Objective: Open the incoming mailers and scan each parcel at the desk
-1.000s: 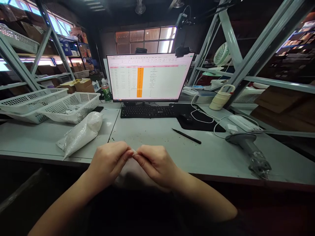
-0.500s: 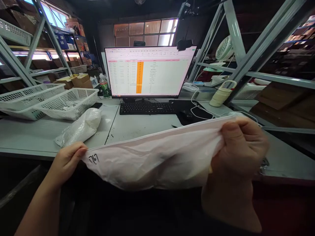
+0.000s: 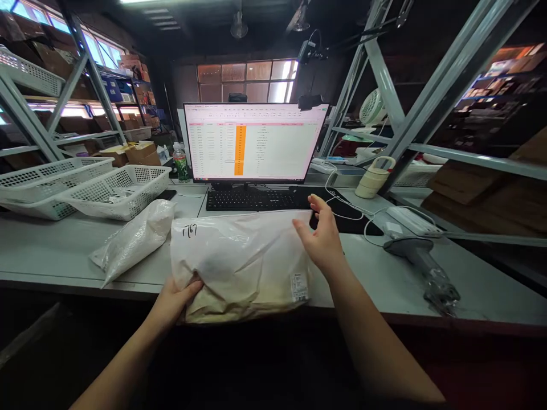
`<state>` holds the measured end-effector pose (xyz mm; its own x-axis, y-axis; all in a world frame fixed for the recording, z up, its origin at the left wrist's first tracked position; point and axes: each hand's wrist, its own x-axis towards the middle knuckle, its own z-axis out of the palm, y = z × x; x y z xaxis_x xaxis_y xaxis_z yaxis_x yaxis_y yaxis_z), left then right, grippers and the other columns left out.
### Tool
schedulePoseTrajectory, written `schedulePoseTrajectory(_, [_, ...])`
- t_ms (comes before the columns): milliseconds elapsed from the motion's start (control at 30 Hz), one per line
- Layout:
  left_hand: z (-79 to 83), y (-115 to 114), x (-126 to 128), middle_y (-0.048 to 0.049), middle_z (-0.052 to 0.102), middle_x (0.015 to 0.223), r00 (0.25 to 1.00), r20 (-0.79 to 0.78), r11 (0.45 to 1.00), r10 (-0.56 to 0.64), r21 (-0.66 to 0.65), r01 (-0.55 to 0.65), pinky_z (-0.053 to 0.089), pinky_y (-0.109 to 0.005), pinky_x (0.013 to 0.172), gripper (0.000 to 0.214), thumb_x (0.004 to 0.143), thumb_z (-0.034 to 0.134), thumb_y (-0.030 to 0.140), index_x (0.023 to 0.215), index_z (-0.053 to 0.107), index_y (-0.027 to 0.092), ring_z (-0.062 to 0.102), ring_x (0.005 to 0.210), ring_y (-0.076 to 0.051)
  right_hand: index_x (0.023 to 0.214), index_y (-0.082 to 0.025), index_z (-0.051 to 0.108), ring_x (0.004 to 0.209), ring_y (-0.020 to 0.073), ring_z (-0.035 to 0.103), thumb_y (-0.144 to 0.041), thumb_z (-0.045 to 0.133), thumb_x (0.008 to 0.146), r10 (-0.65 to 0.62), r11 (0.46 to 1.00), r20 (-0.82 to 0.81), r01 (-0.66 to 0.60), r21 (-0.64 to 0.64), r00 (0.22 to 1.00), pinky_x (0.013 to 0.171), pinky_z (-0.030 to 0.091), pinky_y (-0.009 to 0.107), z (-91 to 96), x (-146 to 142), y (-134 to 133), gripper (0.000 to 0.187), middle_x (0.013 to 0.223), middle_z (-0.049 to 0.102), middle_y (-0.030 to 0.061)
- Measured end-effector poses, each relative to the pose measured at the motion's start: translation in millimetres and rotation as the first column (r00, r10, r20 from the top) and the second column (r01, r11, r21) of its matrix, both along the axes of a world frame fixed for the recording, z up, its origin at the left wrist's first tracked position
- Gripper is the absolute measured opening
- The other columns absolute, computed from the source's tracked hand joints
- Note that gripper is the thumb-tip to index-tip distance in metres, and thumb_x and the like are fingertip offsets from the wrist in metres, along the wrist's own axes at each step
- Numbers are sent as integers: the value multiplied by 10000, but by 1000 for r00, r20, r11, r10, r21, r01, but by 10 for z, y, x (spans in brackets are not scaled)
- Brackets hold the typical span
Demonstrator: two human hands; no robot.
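Note:
A white plastic bag (image 3: 252, 256) marked "1767" at its upper left lies partly over the desk's front edge, its far edge close to the keyboard. Something bulky and yellowish shows through its lower part, and a small barcode label (image 3: 299, 286) is on its lower right. My left hand (image 3: 177, 299) grips the bag's lower left, thumb on top and fingers hidden beneath. At the upper right corner, my right hand (image 3: 322, 236) is raised with thumb and fingers apart, holding nothing.
A bubble-wrap parcel (image 3: 137, 239) lies left of the bag, with white plastic baskets (image 3: 123, 193) behind it. A black keyboard (image 3: 248, 200) and a monitor (image 3: 273, 148) stand at the back. On the right are a barcode scanner (image 3: 423, 267), a cream cup (image 3: 373, 181) and white cables.
The bag went from stretched between both hands to laid flatter, label showing. My right hand let go of its corner; my left hand shifted from the upper corner to the lower left.

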<state>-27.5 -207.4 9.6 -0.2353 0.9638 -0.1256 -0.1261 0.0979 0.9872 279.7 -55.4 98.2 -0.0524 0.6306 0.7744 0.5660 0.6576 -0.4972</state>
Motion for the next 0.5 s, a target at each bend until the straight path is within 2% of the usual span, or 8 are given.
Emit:
schedulePoseTrajectory(67, [116, 14, -32, -129, 763, 994, 992, -127, 999, -1, 36, 6, 556, -417, 853, 533, 673, 818, 538, 1008, 738, 131, 703, 960, -343, 1485, -224, 385, 1445, 343, 348, -500, 592, 898, 27, 996, 273, -48, 72, 962, 1159, 300, 593, 18, -77, -105, 680, 1529, 425, 158])
schedulePoseTrajectory(133, [258, 12, -19, -94, 764, 940, 959, -282, 991, -7, 124, 44, 550, -396, 842, 425, 720, 773, 506, 949, 750, 149, 700, 925, -322, 1546, -228, 311, 1486, 354, 280, -551, 615, 878, 158, 981, 492, -193, 21, 856, 1191, 255, 597, 62, -161, -198, 802, 1578, 369, 151])
schedulePoseTrajectory(200, [395, 11, 23, -62, 754, 883, 902, -429, 970, -41, 198, 138, 539, -369, 836, 319, 778, 717, 457, 897, 748, 163, 693, 879, -288, 1572, -213, 270, 1450, 384, 347, -601, 677, 808, 278, 957, 592, -273, -100, 757, 1179, 275, 609, 94, -228, -217, 948, 1564, 392, 167])
schedulePoseTrajectory(300, [563, 45, 47, -43, 730, 893, 810, -584, 928, -61, 266, 262, 527, -326, 829, 277, 873, 619, 427, 917, 729, 177, 678, 858, -238, 1601, -191, 209, 1288, 403, 542, -592, 748, 718, 430, 897, 571, -259, -359, 699, 1091, 407, 595, 87, -302, -146, 1110, 1432, 551, 178])
schedulePoseTrajectory(367, [656, 110, -40, -56, 716, 955, 699, -712, 898, -63, 266, 351, 521, -323, 855, 310, 902, 600, 462, 968, 718, 183, 669, 898, -233, 1593, -217, 258, 1192, 365, 622, -557, 724, 746, 587, 779, 498, -278, -562, 638, 1018, 497, 517, 58, -342, -103, 1026, 1343, 634, 135])
schedulePoseTrajectory(433, [729, 220, -253, -92, 684, 1161, 525, -851, 889, -4, 238, 391, 476, -369, 993, 406, 892, 621, 523, 1132, 690, 203, 627, 1104, -273, 1504, -256, 448, 1157, 329, 649, -536, 640, 827, 708, 653, 410, -312, -690, 576, 980, 530, 451, 17, -377, -79, 757, 1306, 668, 92])
schedulePoseTrajectory(467, [752, 290, -404, -112, 626, 1308, 424, -904, 915, 50, 211, 344, 415, -411, 1080, 509, 869, 650, 552, 1256, 639, 222, 550, 1251, -306, 1421, -261, 549, 1152, 325, 653, -535, 598, 858, 727, 625, 381, -320, -712, 571, 971, 533, 437, -7, -390, -66, 629, 1292, 679, 82])
schedulePoseTrajectory(500, [763, 364, -574, -125, 519, 1457, 321, -942, 954, 93, 177, 243, 330, -461, 1151, 653, 841, 682, 567, 1392, 539, 247, 423, 1388, -337, 1342, -257, 619, 1139, 329, 660, -543, 574, 869, 715, 627, 363, -317, -712, 598, 960, 538, 433, -35, -396, -46, 554, 1272, 691, 78])
